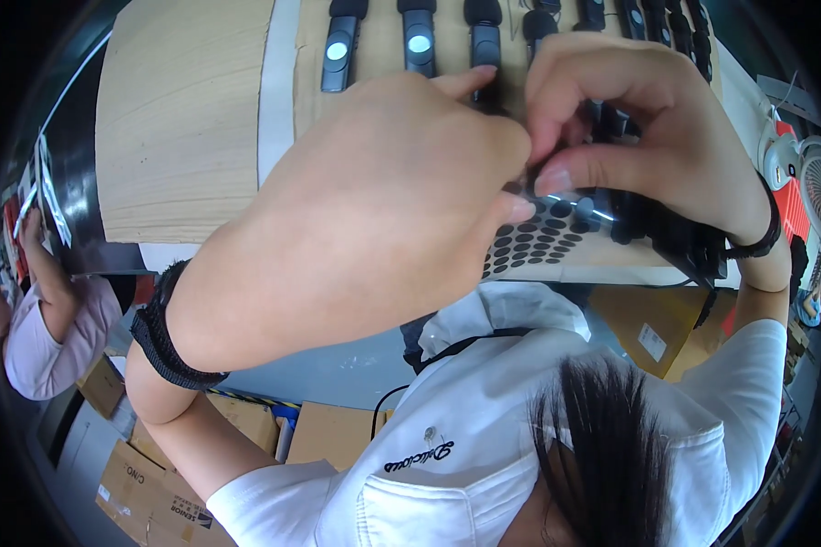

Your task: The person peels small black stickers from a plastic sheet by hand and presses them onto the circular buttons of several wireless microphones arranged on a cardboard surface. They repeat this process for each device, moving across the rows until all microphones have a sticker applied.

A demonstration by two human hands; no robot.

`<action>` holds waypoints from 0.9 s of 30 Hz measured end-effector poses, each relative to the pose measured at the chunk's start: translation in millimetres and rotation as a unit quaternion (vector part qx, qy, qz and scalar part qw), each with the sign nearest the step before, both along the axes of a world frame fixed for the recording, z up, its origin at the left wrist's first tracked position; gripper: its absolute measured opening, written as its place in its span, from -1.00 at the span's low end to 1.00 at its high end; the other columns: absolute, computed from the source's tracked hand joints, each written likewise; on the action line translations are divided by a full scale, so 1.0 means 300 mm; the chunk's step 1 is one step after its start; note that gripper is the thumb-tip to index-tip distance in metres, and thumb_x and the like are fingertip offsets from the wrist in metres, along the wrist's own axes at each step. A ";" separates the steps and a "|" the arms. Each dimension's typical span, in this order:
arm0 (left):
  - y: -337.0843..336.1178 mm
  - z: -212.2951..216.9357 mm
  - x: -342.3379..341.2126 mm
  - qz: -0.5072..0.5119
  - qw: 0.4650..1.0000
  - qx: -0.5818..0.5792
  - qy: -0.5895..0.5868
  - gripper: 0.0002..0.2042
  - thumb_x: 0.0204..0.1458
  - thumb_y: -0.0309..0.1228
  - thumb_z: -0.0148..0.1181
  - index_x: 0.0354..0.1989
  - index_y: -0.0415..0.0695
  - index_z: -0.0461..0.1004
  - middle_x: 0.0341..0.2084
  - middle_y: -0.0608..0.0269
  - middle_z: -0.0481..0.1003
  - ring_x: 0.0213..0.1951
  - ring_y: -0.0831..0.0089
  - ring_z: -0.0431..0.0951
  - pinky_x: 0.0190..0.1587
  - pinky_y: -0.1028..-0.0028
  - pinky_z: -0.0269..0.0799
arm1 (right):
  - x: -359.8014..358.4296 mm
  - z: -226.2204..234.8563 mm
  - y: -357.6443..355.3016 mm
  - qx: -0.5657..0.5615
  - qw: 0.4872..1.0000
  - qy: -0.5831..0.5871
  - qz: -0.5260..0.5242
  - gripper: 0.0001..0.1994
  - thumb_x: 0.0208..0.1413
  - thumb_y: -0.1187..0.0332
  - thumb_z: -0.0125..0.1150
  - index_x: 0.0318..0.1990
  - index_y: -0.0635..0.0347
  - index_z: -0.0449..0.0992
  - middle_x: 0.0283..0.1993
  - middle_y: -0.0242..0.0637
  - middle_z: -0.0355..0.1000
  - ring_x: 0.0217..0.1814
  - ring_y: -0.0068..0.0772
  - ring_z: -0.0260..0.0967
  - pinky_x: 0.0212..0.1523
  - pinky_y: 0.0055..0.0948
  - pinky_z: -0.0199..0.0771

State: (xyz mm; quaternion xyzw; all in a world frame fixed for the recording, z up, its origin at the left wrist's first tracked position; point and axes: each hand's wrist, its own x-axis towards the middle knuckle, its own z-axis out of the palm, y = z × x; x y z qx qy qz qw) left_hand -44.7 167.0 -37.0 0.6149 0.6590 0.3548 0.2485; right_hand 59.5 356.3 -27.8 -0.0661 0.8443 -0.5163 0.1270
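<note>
Just nearside of right grip (666,118): black-dotted sheet (537,244); cannot tell whether holding anything.

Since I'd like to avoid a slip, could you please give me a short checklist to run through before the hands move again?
1. Left hand grip visible: cannot tell; the back of the hand hides most of its fingers.
2. Right hand holding something: cannot tell; the thumb and fingers are close, but what lies between them is unclear.
3. Sheet of black dots within reach: ok, it shows just below the hands.
4. Leftmost foam-topped microphone uncovered: ok, its pale disc shows.
5. Third microphone from the left uncovered: not ok, a left fingertip overlaps its lower part.
</note>
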 end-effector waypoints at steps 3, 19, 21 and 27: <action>-0.023 -0.003 0.000 0.011 1.000 -0.003 -0.012 -0.82 -0.11 -0.52 0.29 -0.57 -0.27 0.39 -0.78 0.08 0.29 -0.72 0.11 0.26 0.22 0.21 0.33 | -0.008 0.000 -0.009 -0.019 0.999 -0.009 0.026 -0.87 -0.10 0.54 0.36 -0.40 0.28 0.51 -0.35 -0.36 0.36 -0.32 -0.53 0.31 -0.27 -0.56 0.29; -0.054 -0.071 -0.042 -0.012 0.999 0.002 -0.030 -0.84 -0.08 -0.57 0.23 -0.60 -0.22 0.37 -0.88 0.20 0.17 -0.77 0.20 0.21 0.34 0.10 0.13 | -0.188 -0.079 -0.019 0.085 0.991 0.096 -0.049 -0.93 0.04 0.48 0.31 -0.39 0.28 0.56 -0.28 -0.37 0.36 -0.32 -0.65 0.31 -0.31 -0.68 0.37; -0.052 -0.074 -0.045 -0.011 0.999 0.004 -0.038 -0.84 -0.09 -0.58 0.23 -0.61 -0.22 0.37 -0.88 0.20 0.16 -0.77 0.20 0.21 0.34 0.10 0.13 | -0.190 -0.072 -0.025 0.092 0.990 0.093 -0.046 -0.94 0.03 0.49 0.31 -0.39 0.28 0.56 -0.28 -0.37 0.36 -0.33 -0.65 0.31 -0.31 -0.68 0.37; -0.050 -0.075 -0.050 -0.013 0.999 -0.001 -0.040 -0.84 -0.09 -0.58 0.23 -0.61 -0.22 0.37 -0.88 0.19 0.15 -0.78 0.19 0.21 0.34 0.11 0.13 | -0.194 -0.094 -0.014 0.083 0.990 0.099 -0.046 -0.95 0.01 0.52 0.31 -0.41 0.29 0.56 -0.30 -0.36 0.37 -0.35 -0.64 0.30 -0.33 -0.68 0.35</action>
